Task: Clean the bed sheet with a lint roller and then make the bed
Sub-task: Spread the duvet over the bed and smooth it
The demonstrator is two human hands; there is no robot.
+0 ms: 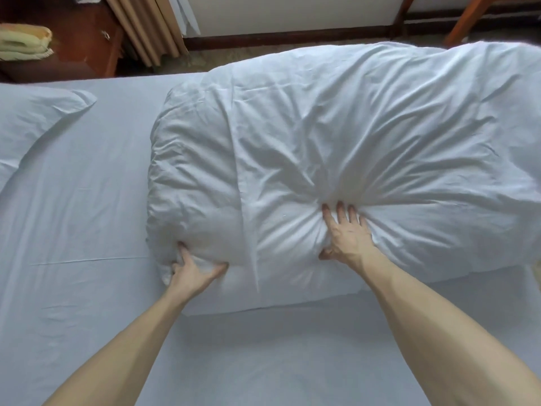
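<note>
A bulky folded white duvet lies across the pale blue bed sheet, reaching over the bed's far edge on the right. My left hand grips the duvet's near left corner, with cloth bunched between thumb and fingers. My right hand is sunk into the duvet's near middle; its fingers dig into the cloth and creases radiate from them. A white pillow lies on the sheet at the left. No lint roller is in view.
Beyond the bed, a dark wooden nightstand holds folded pale green towels at the top left. Beige curtains hang beside it. A white wall with a dark skirting board and wooden furniture legs run along the back.
</note>
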